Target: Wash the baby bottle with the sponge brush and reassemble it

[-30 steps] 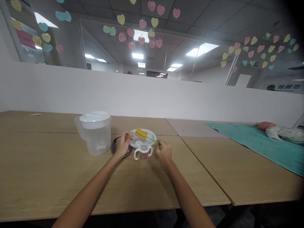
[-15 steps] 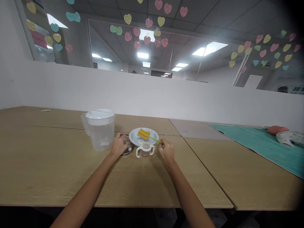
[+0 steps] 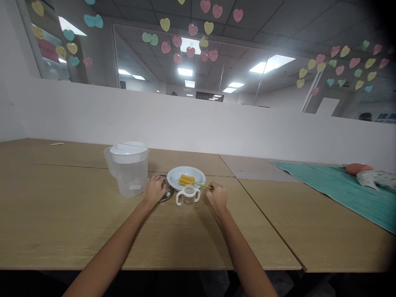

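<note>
My right hand (image 3: 217,197) is closed round the end of a thin green handle. At its other end a yellow sponge head (image 3: 187,180) rests over the white plate (image 3: 173,175). My left hand (image 3: 155,190) lies on a dark metallic round object (image 3: 168,194) left of the plate, its fingers bent over it; their exact hold is unclear. Just in front of the plate stands a small clear cup (image 3: 188,200) with two white handles, upright and without a lid. Left of my left hand is a clear pitcher (image 3: 132,175) with a white lid.
A teal cloth (image 3: 334,189) spreads over the right side of the wooden table (image 3: 77,222), with a red and a white patterned item on it. A flat light piece (image 3: 57,144) lies at the back left. A white wall stands behind.
The yellow sponge head has turned and dropped lower over the plate, hiding the small white ring seen there before. Both hands stay in nearly the same places.
</note>
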`<state>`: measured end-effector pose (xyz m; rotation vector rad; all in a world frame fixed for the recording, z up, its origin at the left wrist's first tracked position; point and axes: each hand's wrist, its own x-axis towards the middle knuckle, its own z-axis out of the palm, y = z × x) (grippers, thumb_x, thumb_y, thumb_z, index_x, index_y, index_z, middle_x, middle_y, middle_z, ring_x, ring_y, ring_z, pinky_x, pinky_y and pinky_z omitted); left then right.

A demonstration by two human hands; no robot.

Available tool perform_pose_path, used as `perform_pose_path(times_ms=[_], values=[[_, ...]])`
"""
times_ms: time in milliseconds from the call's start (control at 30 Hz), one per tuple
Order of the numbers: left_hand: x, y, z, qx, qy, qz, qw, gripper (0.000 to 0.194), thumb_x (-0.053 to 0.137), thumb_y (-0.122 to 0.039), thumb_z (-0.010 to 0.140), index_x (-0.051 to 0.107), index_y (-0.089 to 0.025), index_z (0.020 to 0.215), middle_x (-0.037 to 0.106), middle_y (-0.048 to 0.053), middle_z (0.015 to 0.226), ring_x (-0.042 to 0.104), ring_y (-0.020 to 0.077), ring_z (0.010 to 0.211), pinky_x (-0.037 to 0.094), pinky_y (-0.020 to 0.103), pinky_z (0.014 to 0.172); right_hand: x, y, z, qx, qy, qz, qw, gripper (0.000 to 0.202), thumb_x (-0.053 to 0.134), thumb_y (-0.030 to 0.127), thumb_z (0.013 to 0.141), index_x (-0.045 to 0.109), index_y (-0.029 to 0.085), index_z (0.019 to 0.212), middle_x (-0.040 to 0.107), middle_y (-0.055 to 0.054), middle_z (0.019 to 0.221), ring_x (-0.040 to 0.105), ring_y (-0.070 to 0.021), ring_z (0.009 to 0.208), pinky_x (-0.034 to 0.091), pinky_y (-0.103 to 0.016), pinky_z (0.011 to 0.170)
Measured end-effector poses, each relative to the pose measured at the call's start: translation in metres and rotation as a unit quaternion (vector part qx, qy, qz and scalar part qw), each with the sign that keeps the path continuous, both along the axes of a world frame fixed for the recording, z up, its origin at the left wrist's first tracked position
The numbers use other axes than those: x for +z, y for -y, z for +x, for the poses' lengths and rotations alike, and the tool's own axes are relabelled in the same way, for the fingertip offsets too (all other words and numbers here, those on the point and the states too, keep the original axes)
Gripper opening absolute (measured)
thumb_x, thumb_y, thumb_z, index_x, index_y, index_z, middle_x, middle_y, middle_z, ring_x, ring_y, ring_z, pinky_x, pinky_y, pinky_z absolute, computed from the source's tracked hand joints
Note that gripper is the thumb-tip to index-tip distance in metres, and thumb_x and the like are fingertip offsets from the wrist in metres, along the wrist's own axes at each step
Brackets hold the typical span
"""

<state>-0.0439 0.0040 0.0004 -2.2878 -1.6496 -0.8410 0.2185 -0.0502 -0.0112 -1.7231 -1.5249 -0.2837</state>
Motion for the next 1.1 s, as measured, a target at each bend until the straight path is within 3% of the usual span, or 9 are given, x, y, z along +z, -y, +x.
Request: perform_pose_path(times_ms=[133, 300, 400, 500, 633, 733, 833, 1000, 1100], values=[[0.014, -0.002, 0.017, -0.059, 0.054, 0.022, 0.997, 0.027, 0.043, -0.023, 0.078, 0.066, -0.023, 0.093, 0.066, 0.006, 0.101, 0.053, 0.0254, 0.099, 0.036, 0.037, 0.089, 0.002, 0.0, 0.001, -0.021, -0.03, 0.014, 0.999, 0.019, 0.046, 0.017, 0.073, 0.065, 0.018, 0.075, 0.066, -0.004, 0.072, 0.052, -0.0132, 0.062, 0.023, -0.024, 0.055], [0.022, -0.024, 0.047, -0.121, -0.01, -0.101, 0.987, 0.025, 0.049, -0.037, 0.077, 0.07, -0.025, 0.077, 0.065, 0.007, 0.104, 0.051, 0.0272, 0.105, 0.033, 0.038, 0.092, 0.005, 0.001, 0.006, -0.042, -0.087, 0.025, 0.995, 0.021, 0.046, 0.019, 0.074, 0.066, 0.019, 0.079, 0.067, -0.003, 0.075, 0.053, -0.0139, 0.063, 0.025, -0.024, 0.055], [0.022, -0.033, 0.055, -0.143, -0.009, -0.134, 0.981, 0.03, 0.051, -0.048, 0.075, 0.07, -0.025, 0.07, 0.061, 0.007, 0.111, 0.046, 0.0297, 0.112, 0.029, 0.041, 0.096, 0.007, 0.001, 0.007, -0.043, -0.108, 0.018, 0.993, 0.021, 0.047, 0.018, 0.073, 0.066, 0.02, 0.08, 0.067, -0.004, 0.076, 0.053, -0.0144, 0.063, 0.025, -0.024, 0.055], [0.021, -0.031, 0.053, -0.158, -0.003, -0.121, 0.98, 0.034, 0.052, -0.05, 0.074, 0.067, -0.022, 0.063, 0.061, 0.009, 0.108, 0.047, 0.0301, 0.11, 0.029, 0.042, 0.095, 0.007, 0.001, 0.007, -0.043, -0.115, 0.015, 0.992, 0.02, 0.047, 0.018, 0.073, 0.066, 0.02, 0.081, 0.068, -0.004, 0.076, 0.053, -0.0149, 0.062, 0.025, -0.024, 0.055], [0.017, -0.02, 0.04, -0.151, 0.027, -0.106, 0.983, 0.034, 0.047, -0.05, 0.078, 0.063, -0.021, 0.071, 0.062, 0.007, 0.099, 0.05, 0.0259, 0.101, 0.033, 0.039, 0.091, 0.007, 0.0, 0.006, -0.047, -0.12, 0.014, 0.992, 0.017, 0.049, 0.019, 0.072, 0.065, 0.021, 0.076, 0.067, -0.003, 0.073, 0.052, -0.0145, 0.061, 0.023, -0.024, 0.054], [0.01, -0.017, 0.031, -0.152, 0.097, -0.06, 0.982, 0.033, 0.045, -0.051, 0.08, 0.059, -0.022, 0.077, 0.061, 0.004, 0.101, 0.051, 0.0223, 0.1, 0.035, 0.036, 0.091, 0.006, 0.001, 0.005, -0.045, -0.125, 0.011, 0.991, 0.014, 0.049, 0.02, 0.07, 0.064, 0.021, 0.068, 0.065, -0.002, 0.068, 0.051, -0.0142, 0.059, 0.022, -0.024, 0.053], [0.005, -0.016, 0.029, -0.193, 0.173, -0.032, 0.965, 0.03, 0.046, -0.049, 0.081, 0.057, -0.021, 0.077, 0.061, 0.005, 0.102, 0.053, 0.0195, 0.102, 0.038, 0.032, 0.091, 0.006, 0.001, 0.004, -0.042, -0.135, 0.006, 0.99, 0.015, 0.049, 0.021, 0.07, 0.063, 0.021, 0.067, 0.065, -0.001, 0.066, 0.051, -0.0141, 0.057, 0.022, -0.024, 0.052], [0.011, -0.004, 0.038, -0.231, 0.253, -0.041, 0.938, 0.025, 0.046, -0.045, 0.082, 0.058, -0.023, 0.08, 0.062, 0.004, 0.112, 0.054, 0.0192, 0.108, 0.041, 0.03, 0.09, 0.002, -0.001, 0.001, -0.006, -0.082, 0.018, 0.996, 0.019, 0.046, 0.015, 0.07, 0.064, 0.02, 0.072, 0.066, -0.003, 0.072, 0.054, -0.0137, 0.063, 0.027, -0.023, 0.055], [0.016, 0.001, 0.035, -0.223, 0.256, -0.011, 0.941, 0.026, 0.045, -0.045, 0.083, 0.059, -0.023, 0.084, 0.06, 0.005, 0.118, 0.053, 0.0196, 0.111, 0.041, 0.031, 0.092, -0.002, -0.003, 0.001, 0.033, -0.057, 0.038, 0.997, 0.021, 0.044, 0.014, 0.068, 0.065, 0.018, 0.071, 0.066, -0.003, 0.072, 0.055, -0.0139, 0.067, 0.03, -0.022, 0.058]])
